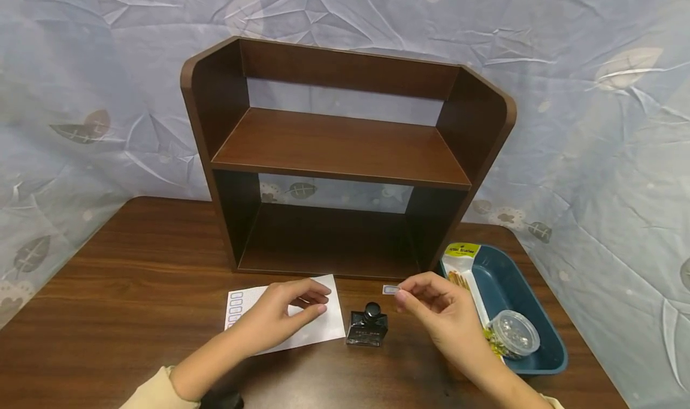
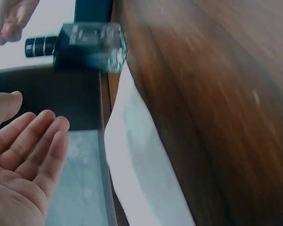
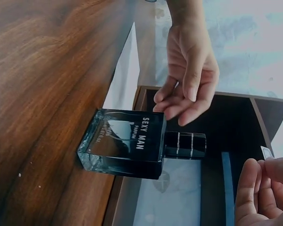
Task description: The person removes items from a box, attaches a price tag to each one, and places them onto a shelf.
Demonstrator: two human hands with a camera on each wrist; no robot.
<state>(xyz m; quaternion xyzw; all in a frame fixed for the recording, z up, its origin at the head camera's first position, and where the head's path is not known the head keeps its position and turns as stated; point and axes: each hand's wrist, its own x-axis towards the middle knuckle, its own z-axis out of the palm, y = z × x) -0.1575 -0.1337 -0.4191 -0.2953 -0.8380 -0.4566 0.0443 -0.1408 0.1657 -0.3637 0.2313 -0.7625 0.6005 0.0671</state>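
Note:
A small label sticker (image 1: 390,290) with a printed border is pinched between the thumb and forefinger of my right hand (image 1: 444,316). My left hand (image 1: 286,310) hovers over the white label sheet (image 1: 318,331), fingers loosely bent and holding nothing. Between the two hands stands a dark glass perfume bottle (image 1: 367,326) with a round black cap. Its lettering, "SEXY MAN PARFUM", can be read on the bottle (image 3: 127,141) in the right wrist view. Bordered labels run down the sheet's left side, and the left forearm hides part of it.
Behind the hands stands a brown two-tier wooden shelf (image 1: 345,145). On the right, a blue tray (image 1: 550,361) holds an "Artist Brushes" packet (image 1: 462,259) and a clear round tub (image 1: 514,334). A dark object (image 1: 222,400) shows at the table's near edge.

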